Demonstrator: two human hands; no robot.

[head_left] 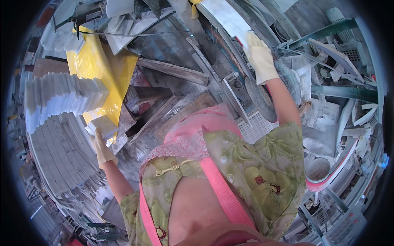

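My left hand (101, 148), in a pale yellow glove, grips a small white stone block (102, 126) at the left, beside tall stacks of white stone strips (61, 96). My right hand (260, 57), also gloved, reaches up to the far right and rests on a white marble slab (230, 18) lying on a cutting bench. A round grey saw blade (262, 96) sits just below that hand. My pink apron and green patterned top fill the lower middle.
A yellow sheet (100, 69) drapes over the pile behind the strips. Wooden planks (172, 70) and dusty offcuts lie in the middle. Broken stone pieces (349, 102) pile at the right, near a pink-rimmed bowl (318, 172).
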